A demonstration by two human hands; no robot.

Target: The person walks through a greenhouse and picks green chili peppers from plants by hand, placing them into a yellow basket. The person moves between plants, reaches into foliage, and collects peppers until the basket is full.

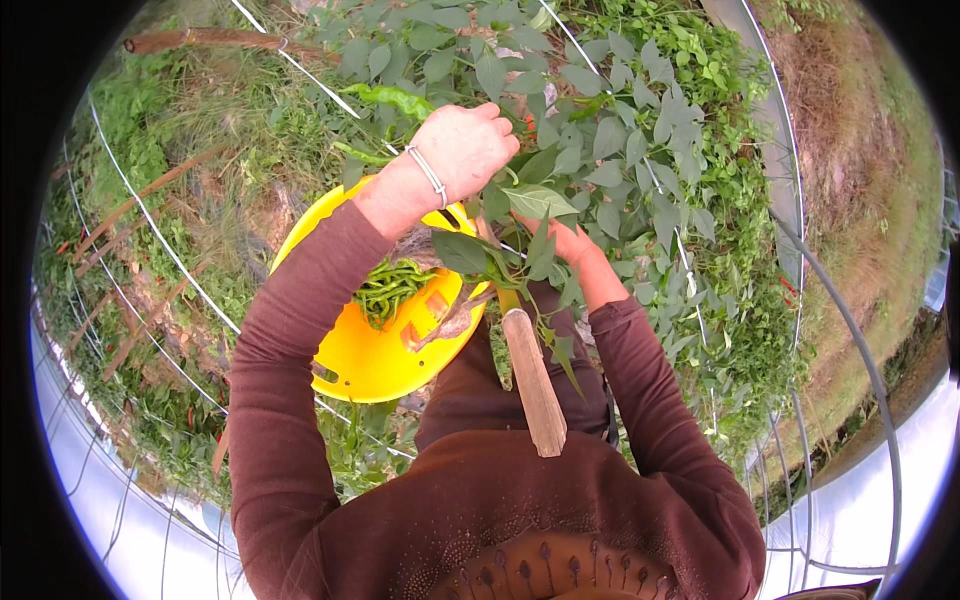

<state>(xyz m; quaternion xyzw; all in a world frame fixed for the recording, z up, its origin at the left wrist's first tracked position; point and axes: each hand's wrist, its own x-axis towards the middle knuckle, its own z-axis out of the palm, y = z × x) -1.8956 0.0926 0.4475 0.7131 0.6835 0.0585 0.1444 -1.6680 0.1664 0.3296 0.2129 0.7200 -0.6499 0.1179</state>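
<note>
My left hand [469, 146], with a pale band at the wrist, is closed at the upper middle. Long green peppers [397, 99] stick out from under it on the left. Pepper leaves [540, 201] hide most of my right hand [553, 234], which is lower and to the right among the stems; its fingers and any hold are hidden. Below my left forearm is a yellow plastic basin [375, 375] with a pile of slim green peppers [390, 292] inside.
A wooden stake [534, 382] rises close to my body. White strings [161, 232] run past the plants. Dense pepper foliage [607, 142] spreads ahead and right, with weeds around it. Another wooden pole [217, 39] lies across the upper left. A grey metal tube [862, 345] curves at the right.
</note>
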